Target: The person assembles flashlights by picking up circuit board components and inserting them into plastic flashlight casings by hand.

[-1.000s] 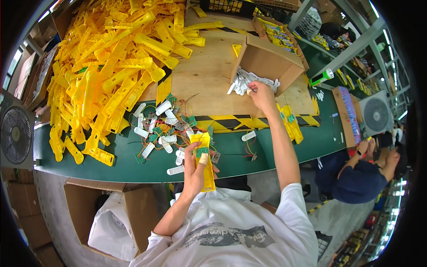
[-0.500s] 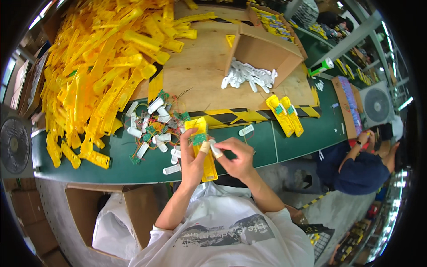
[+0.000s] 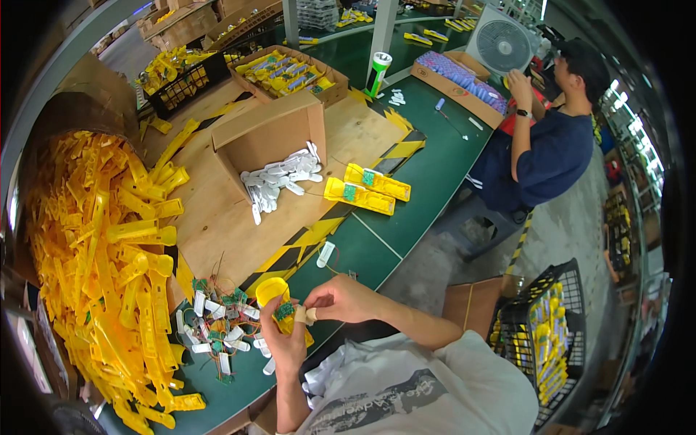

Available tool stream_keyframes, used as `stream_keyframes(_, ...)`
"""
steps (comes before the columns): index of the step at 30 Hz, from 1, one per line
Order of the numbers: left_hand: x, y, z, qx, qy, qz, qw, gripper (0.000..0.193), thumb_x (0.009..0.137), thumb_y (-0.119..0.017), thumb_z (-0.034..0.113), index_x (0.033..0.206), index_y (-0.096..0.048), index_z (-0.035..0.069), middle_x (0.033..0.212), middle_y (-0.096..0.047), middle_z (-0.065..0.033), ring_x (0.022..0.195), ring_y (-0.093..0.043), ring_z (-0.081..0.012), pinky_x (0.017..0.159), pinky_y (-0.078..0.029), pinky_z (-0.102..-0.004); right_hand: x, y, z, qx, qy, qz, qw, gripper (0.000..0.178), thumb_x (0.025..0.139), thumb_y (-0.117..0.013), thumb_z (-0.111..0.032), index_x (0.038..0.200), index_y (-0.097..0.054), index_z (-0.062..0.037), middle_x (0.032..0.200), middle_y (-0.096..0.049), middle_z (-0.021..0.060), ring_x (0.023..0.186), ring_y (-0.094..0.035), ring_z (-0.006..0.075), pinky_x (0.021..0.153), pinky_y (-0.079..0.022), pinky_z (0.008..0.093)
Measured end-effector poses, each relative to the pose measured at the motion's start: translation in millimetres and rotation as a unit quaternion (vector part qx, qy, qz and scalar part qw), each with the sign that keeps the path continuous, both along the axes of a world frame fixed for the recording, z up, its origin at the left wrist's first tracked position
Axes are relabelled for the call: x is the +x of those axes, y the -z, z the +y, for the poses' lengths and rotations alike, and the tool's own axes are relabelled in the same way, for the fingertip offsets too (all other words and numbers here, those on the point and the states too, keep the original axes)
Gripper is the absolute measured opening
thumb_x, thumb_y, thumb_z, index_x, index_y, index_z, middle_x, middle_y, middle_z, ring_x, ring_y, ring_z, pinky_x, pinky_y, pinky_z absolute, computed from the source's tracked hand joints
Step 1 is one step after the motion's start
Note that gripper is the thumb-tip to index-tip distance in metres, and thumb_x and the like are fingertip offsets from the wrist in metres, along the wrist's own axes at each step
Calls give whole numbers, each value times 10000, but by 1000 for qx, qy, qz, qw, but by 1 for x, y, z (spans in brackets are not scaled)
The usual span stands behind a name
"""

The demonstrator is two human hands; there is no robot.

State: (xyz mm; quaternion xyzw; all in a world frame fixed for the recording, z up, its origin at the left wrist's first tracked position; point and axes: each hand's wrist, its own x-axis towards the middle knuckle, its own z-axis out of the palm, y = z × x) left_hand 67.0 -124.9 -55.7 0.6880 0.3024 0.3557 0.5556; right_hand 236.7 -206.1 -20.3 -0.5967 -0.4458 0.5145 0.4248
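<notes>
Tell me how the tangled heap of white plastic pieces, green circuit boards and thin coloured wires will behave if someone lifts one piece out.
The tangled heap will probably come up floppy, dragging neighbours, since wires loop among its pieces. Each piece is likely light, looking small beside the person's left hand. The wires could be fragile if tugged, as they look thin.

We see a green-topped table (image 3: 431, 170) running diagonally, with a plywood board (image 3: 217, 232) on it and black-and-yellow tape (image 3: 304, 243) along the board's edges. A grey metal post (image 3: 385, 32) rises by the surface's far edge; behind it we make out a second green worktable (image 3: 341, 52) and, farther left, cardboard cartons (image 3: 181, 27). A pale square fan (image 3: 502, 47) stands near the surface's far right corner. Beyond the near edge, we see a grey stool (image 3: 462, 217), grey floor (image 3: 569, 239) with a striped line (image 3: 519, 250), and bright lights (image 3: 636, 119).
</notes>
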Motion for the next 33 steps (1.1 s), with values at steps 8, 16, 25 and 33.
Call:
stream_keyframes(8, 16, 1, -4, 92, 8, 42, 995, 492, 955, -601, 129, 1378, -398, -18, 1239, -539, -196, 1029, -608, -265, 931, -472, -367, -11, 4, -4, 19, 172, -37, 984, 191, 839, -702, -39, 1011, -693, 41, 820, -730, 80, 746, -690, 103, 678, -556, 245)
stream_keyframes(16, 9, -13, -18, -128, -9, -18, 992, 334, 964, -556, 93, 1271, -451, 17, 1001, -629, -127, 627, -601, -129, 560, -493, -284, -5, 31, 6, 2, 123, 220, 968, 231, 852, -697, -23, 1068, -670, 56, 911, -715, 97, 763, -699, 141, 700, -597, 268)
stream_keyframes(25, 8, -23, -14, -256, 75, -109, 958, 337, 990, -513, 65, 1310, -413, 100, 1032, -603, -92, 678, -577, -121, 547, -486, -259, 14, 36, 4, 0, 21, 278, 960, 357, 899, -712, -148, 1184, -645, 56, 877, -699, 97, 717, -690, 136, 662, -587, 257)
stream_keyframes(33, 27, -13, -25, -211, -35, -96, 972, 363, 903, -598, -19, 1223, -439, 48, 1059, -578, -90, 737, -629, -139, 575, -523, -258, 6, 18, -7, 46, 133, 235, 962, 191, 942, -554, -84, 1129, -541, -51, 684, -512, -12, 500, -432, 39, 429, -299, 205)
